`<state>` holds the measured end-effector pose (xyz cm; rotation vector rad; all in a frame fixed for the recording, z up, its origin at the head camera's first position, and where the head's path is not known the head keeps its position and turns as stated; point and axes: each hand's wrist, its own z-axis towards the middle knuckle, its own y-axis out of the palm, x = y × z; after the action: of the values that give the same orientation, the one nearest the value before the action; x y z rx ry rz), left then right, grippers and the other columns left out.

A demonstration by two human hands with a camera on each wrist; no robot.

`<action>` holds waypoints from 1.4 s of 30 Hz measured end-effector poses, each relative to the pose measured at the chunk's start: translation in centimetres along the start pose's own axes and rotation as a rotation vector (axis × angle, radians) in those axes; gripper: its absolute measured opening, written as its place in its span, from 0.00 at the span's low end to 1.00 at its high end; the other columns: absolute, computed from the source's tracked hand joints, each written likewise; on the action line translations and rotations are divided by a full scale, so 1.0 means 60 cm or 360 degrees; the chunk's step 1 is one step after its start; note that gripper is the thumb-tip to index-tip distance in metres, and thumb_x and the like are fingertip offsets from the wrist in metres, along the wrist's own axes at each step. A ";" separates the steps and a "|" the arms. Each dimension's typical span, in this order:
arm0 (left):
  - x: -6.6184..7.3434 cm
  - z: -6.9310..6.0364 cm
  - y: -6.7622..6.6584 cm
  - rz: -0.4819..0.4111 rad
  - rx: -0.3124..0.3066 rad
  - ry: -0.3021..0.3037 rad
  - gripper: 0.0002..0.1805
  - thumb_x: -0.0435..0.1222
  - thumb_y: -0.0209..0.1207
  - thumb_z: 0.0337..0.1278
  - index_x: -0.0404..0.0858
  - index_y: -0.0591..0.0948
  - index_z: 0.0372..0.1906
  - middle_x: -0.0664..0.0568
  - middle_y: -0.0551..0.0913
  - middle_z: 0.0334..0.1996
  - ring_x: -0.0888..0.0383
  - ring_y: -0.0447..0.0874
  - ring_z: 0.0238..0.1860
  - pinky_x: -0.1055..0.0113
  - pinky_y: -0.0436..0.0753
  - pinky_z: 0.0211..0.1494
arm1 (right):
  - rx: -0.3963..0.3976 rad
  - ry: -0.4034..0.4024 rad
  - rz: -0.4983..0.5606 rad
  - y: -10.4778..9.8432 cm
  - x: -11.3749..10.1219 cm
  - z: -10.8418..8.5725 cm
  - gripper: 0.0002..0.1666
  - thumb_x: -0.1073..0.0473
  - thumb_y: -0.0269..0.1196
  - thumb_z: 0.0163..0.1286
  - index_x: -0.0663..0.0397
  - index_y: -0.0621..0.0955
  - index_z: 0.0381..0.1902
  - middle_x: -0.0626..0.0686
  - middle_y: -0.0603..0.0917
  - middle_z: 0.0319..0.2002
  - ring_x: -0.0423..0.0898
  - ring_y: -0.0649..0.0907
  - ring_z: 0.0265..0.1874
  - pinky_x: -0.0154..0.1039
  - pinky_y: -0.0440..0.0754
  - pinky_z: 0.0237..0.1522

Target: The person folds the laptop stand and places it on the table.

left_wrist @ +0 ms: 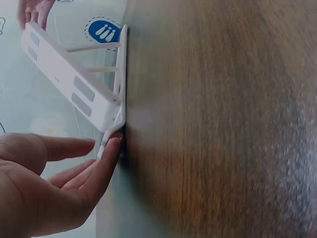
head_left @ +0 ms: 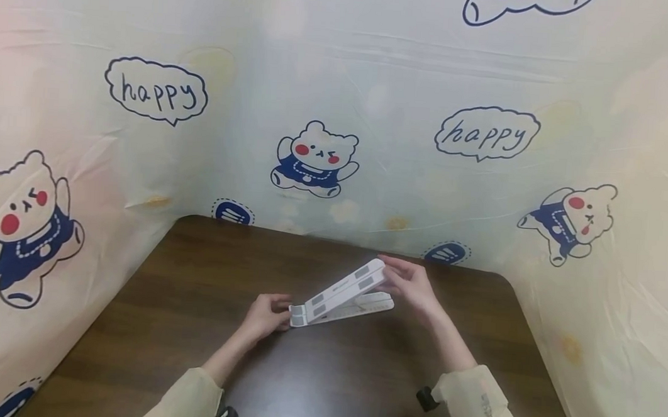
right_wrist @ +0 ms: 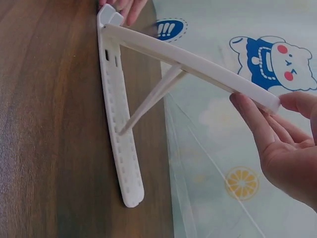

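A white folding laptop stand (head_left: 343, 291) with grey pads stands partly unfolded on the table, its upper arm tilted up from the base. Slim struts (right_wrist: 153, 99) join the arm to the slotted base (right_wrist: 126, 168). My left hand (head_left: 264, 317) holds the padded lip at the hinge end, low by the tabletop; in the left wrist view the left hand (left_wrist: 59, 183) has a fingertip against that lip. At the raised end, my right hand (head_left: 415, 288) pinches the tip of the upper arm. The right wrist view shows the right hand (right_wrist: 287, 144) with thumb and fingers on opposite sides of it.
The dark wooden table (head_left: 195, 258) lies under both hands. A pale curtain (head_left: 375, 78) printed with bears and "happy" bubbles surrounds its back and sides. Each sleeve (head_left: 474, 398) has a dark strap piece near the wrist.
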<state>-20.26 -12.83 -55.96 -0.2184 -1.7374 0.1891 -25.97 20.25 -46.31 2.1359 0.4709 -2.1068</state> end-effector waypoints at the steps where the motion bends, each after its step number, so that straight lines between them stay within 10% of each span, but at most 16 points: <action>1: -0.001 0.002 0.002 0.0000 0.0022 -0.0002 0.25 0.19 0.66 0.64 0.18 0.81 0.66 0.23 0.87 0.59 0.44 0.96 0.42 0.59 0.97 0.41 | -0.0022 0.0005 0.0011 -0.002 -0.001 0.000 0.28 0.67 0.59 0.85 0.74 0.73 0.77 0.78 0.79 0.70 0.43 0.93 0.52 0.39 0.94 0.55; 20: 0.003 0.035 0.011 0.0184 0.0188 0.0034 0.19 0.19 0.71 0.57 0.24 0.89 0.55 0.31 0.92 0.51 0.40 0.97 0.46 0.63 0.96 0.38 | -0.0036 0.0233 0.0243 0.004 -0.024 -0.045 0.33 0.71 0.61 0.81 0.76 0.69 0.79 0.79 0.75 0.74 0.48 0.92 0.56 0.41 0.93 0.59; 30: -0.006 0.064 0.007 0.0342 0.0263 0.0069 0.15 0.24 0.74 0.58 0.29 0.92 0.52 0.37 0.95 0.47 0.43 0.98 0.49 0.70 0.91 0.36 | 0.0161 0.0270 0.0344 0.037 -0.020 -0.067 0.32 0.71 0.63 0.80 0.77 0.71 0.77 0.77 0.79 0.71 0.44 0.93 0.53 0.40 0.93 0.57; 42: -0.002 0.085 0.008 0.0395 0.0347 0.0144 0.09 0.27 0.73 0.62 0.29 0.93 0.46 0.38 0.96 0.42 0.41 0.97 0.49 0.42 0.88 0.67 | 0.0442 0.0204 0.0090 0.081 -0.018 -0.100 0.26 0.66 0.71 0.75 0.69 0.83 0.68 0.71 0.89 0.62 0.53 0.94 0.54 0.39 0.94 0.54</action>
<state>-25.23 -12.39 -57.07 -0.2777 -1.5829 0.5390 -18.81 17.21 -45.74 2.4102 0.1307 -2.1206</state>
